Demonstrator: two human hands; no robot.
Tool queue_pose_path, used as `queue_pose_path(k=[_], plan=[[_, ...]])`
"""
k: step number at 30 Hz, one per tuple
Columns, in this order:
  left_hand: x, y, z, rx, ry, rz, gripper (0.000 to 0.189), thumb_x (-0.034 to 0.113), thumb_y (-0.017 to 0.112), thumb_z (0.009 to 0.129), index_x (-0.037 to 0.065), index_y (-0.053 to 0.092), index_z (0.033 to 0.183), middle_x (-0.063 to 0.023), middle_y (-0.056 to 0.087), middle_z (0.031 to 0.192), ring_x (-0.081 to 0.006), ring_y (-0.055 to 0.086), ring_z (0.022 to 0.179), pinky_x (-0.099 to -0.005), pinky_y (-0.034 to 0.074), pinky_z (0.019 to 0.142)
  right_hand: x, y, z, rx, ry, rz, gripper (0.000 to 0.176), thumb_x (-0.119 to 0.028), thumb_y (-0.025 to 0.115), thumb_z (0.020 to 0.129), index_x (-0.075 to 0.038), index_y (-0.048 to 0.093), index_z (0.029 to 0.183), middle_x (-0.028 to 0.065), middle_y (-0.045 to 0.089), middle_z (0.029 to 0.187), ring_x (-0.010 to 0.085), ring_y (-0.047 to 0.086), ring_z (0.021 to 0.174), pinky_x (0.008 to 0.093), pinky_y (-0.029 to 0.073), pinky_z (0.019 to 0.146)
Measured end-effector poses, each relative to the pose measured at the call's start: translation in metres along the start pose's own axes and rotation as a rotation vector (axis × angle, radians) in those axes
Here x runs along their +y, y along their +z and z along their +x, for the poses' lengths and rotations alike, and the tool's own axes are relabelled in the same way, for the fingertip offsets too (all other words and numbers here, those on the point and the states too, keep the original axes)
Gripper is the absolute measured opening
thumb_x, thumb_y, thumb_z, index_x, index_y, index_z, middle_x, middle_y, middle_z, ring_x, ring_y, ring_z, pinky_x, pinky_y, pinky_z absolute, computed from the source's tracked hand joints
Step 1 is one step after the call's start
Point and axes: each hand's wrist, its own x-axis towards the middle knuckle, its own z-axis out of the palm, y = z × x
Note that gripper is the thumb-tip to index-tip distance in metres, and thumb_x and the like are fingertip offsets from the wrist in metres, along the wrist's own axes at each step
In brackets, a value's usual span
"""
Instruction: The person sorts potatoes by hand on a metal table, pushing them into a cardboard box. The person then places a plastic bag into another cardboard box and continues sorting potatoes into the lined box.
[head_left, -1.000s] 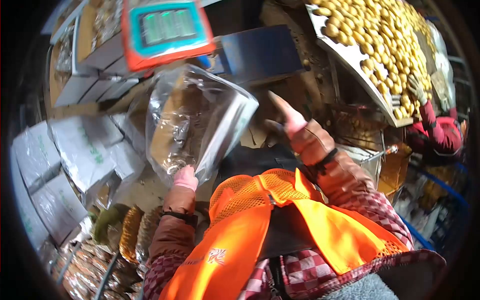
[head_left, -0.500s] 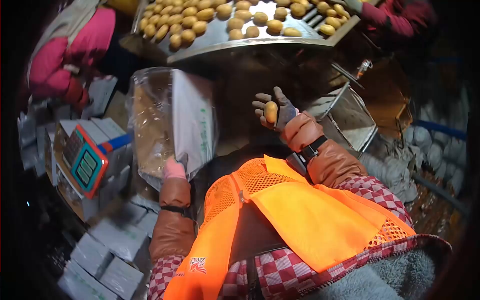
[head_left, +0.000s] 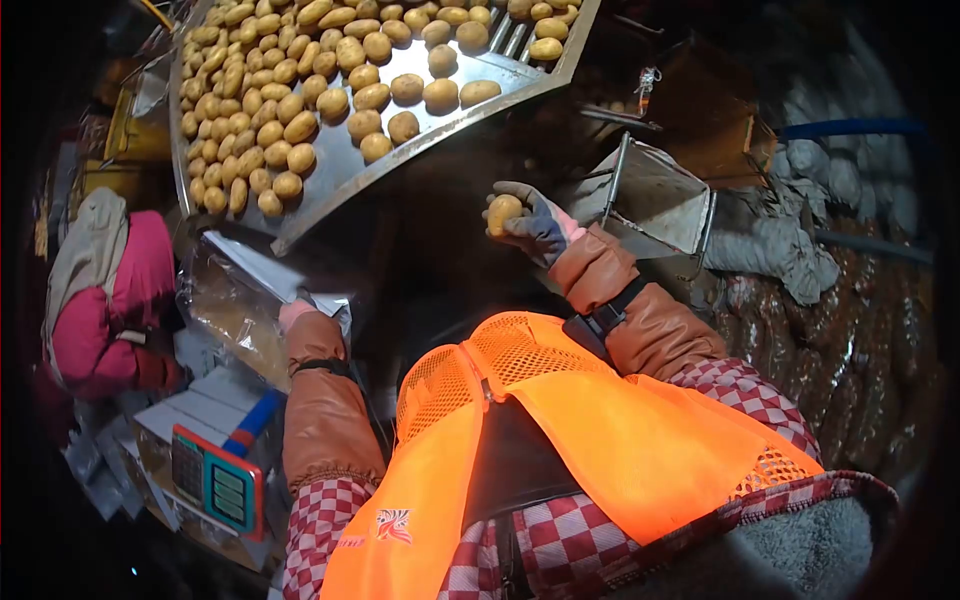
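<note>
My right hand (head_left: 540, 228), in a grey glove, is closed around a single potato (head_left: 505, 213), which shows between the fingers. It hangs in front of the metal table (head_left: 350, 190), where many potatoes (head_left: 285, 110) lie. At the lower left, my left hand (head_left: 298, 310) grips the edge of a cardboard box (head_left: 235, 310) with a white outer side and clear plastic film over it. The box is tilted, and the left fingertips are partly hidden against its edge.
A white-walled bin (head_left: 660, 205) stands right of my right hand. A red and teal digital scale display (head_left: 220, 480) is at lower left, near white cartons (head_left: 210, 405). A person in pink (head_left: 115, 290) bends at the left. Filled net sacks (head_left: 830, 350) lie at the right.
The view has turned right, so the table and person sit farther left and lower. My right fingers, spread before beneath the potato, have curled around it. My left hand still holds the box.
</note>
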Motion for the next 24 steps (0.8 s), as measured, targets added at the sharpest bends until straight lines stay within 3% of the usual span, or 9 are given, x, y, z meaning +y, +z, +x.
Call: queue_pose_path(k=[5, 6, 9, 10, 11, 14, 16, 19, 24], plan=[[-0.008, 0.035, 0.113, 0.073, 0.046, -0.824, 0.031, 0.016, 0.057, 0.092, 0.000, 0.064, 0.117, -0.0170, 0.070, 0.111, -0.0273, 0.066, 0.104, -0.0405, 0.050, 0.087, -0.001, 0.032, 0.039, 0.106, -0.123, -0.313, 0.078, -0.003, 0.082, 0.076, -0.003, 0.042, 0.143, 0.0080, 0.060, 0.120, 0.0187, 0.061, 0.106, 0.0305, 0.054, 0.089], [-0.015, 0.067, 0.154, 0.140, 0.206, -0.826, 0.029, 0.011, 0.056, 0.091, 0.002, 0.064, 0.117, -0.0157, 0.069, 0.112, -0.0262, 0.065, 0.104, -0.0404, 0.049, 0.089, -0.001, 0.040, 0.043, 0.130, -0.134, -0.347, 0.078, -0.004, 0.082, 0.076, -0.003, 0.042, 0.143, 0.0081, 0.060, 0.119, 0.0186, 0.062, 0.105, 0.0297, 0.054, 0.088], [-0.033, 0.093, 0.168, 0.129, 0.308, -1.478, 0.047, 0.003, 0.057, 0.088, 0.008, 0.057, 0.135, -0.0230, 0.062, 0.126, -0.0382, 0.060, 0.115, -0.0392, 0.047, 0.099, -0.003, 0.061, 0.064, 0.184, -0.063, -0.196, 0.068, -0.022, 0.077, 0.086, -0.007, 0.043, 0.144, 0.0087, 0.060, 0.122, 0.0180, 0.062, 0.106, 0.0325, 0.054, 0.088], [-0.038, 0.017, 0.080, 0.543, 0.182, -0.801, 0.047, 0.013, 0.066, 0.086, 0.008, 0.059, 0.133, -0.0182, 0.066, 0.121, -0.0321, 0.061, 0.117, -0.0391, 0.046, 0.099, -0.002, 0.075, 0.065, 0.210, -0.056, -0.115, 0.067, -0.026, 0.075, 0.089, -0.008, 0.043, 0.144, 0.0090, 0.060, 0.122, 0.0180, 0.062, 0.106, 0.0332, 0.054, 0.088], [-0.053, 0.016, 0.069, 0.789, 0.231, -0.731, 0.051, 0.012, 0.066, 0.085, 0.011, 0.058, 0.135, -0.0202, 0.064, 0.123, -0.0374, 0.060, 0.116, -0.0425, 0.046, 0.101, -0.003, 0.082, 0.068, 0.200, -0.060, -0.098, 0.061, -0.034, 0.069, 0.093, -0.010, 0.044, 0.142, 0.0097, 0.059, 0.123, 0.0198, 0.063, 0.105, 0.0356, 0.054, 0.089], [-0.102, 0.057, 0.058, 0.863, -0.187, -0.606, 0.056, 0.015, 0.065, 0.083, 0.013, 0.053, 0.138, -0.0197, 0.056, 0.135, -0.0396, 0.053, 0.125, -0.0461, 0.043, 0.107, -0.013, 0.098, 0.077, 0.184, -0.030, 0.011, 0.058, -0.033, 0.068, 0.093, -0.009, 0.044, 0.140, 0.0091, 0.059, 0.120, 0.0218, 0.063, 0.105, 0.0370, 0.054, 0.091], [-0.093, 0.058, 0.044, 0.548, -0.628, -0.599, 0.049, 0.019, 0.063, 0.088, 0.012, 0.054, 0.136, -0.0194, 0.060, 0.131, -0.0361, 0.058, 0.121, -0.0461, 0.046, 0.102, -0.018, 0.095, 0.088, 0.218, -0.010, 0.010, 0.056, -0.032, 0.068, 0.093, -0.010, 0.045, 0.139, 0.0087, 0.059, 0.119, 0.0228, 0.063, 0.104, 0.0377, 0.054, 0.092], [-0.107, 0.076, 0.060, 0.149, -0.579, -0.775, 0.046, 0.019, 0.062, 0.089, 0.012, 0.056, 0.134, -0.0179, 0.061, 0.131, -0.0347, 0.059, 0.120, -0.0455, 0.046, 0.102, -0.022, 0.097, 0.102, 0.220, -0.037, -0.020, 0.057, -0.030, 0.068, 0.092, -0.010, 0.044, 0.139, 0.0086, 0.059, 0.117, 0.0237, 0.063, 0.103, 0.0394, 0.053, 0.094], [-0.091, 0.077, 0.059, -0.004, -0.493, -0.780, 0.041, 0.020, 0.062, 0.089, 0.013, 0.059, 0.130, -0.0156, 0.062, 0.130, -0.0323, 0.060, 0.119, -0.0445, 0.047, 0.101, -0.067, 0.066, 0.122, 0.150, 0.105, -0.080, 0.062, -0.030, 0.070, 0.088, -0.011, 0.043, 0.141, 0.0085, 0.058, 0.114, 0.0241, 0.062, 0.102, 0.0401, 0.054, 0.090]])
